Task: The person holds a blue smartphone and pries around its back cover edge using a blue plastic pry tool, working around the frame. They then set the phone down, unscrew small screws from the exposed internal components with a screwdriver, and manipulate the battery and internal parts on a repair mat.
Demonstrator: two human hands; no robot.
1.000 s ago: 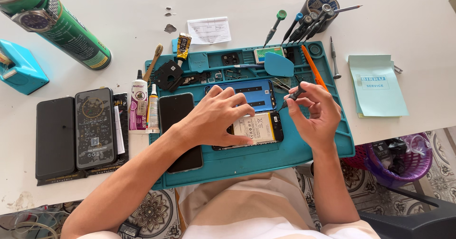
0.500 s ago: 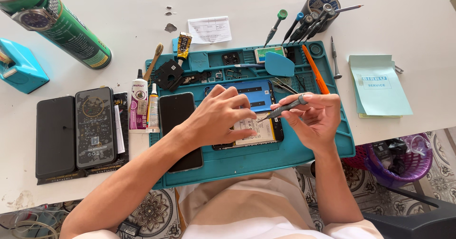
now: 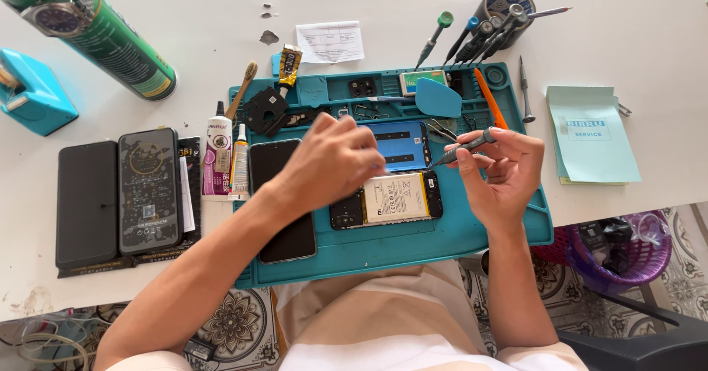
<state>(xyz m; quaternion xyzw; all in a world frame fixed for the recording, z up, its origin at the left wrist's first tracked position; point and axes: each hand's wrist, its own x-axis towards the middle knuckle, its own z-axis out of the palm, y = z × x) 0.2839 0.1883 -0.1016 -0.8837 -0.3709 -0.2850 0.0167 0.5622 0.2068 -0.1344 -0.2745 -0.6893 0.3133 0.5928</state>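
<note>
Head view: your left hand (image 3: 335,157) presses fingers-down on the opened black phone w/ exposed battery (image 3: 387,200), mid teal silicone work mat (image 3: 413,242), prob. to steady it. Right hand (image 3: 501,168), closed round a slim grey screwdriver (image 3: 464,147), hovers just right of the phone.

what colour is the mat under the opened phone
Teal-blue; the mat shows best in the head view, under the opened phone.

Phone (image 3: 391,198) half hidden under blurry left hand (image 3: 332,161). Green can (image 3: 88,24) cut off at top edge. Tool tip (image 3: 439,161) too small.
</note>
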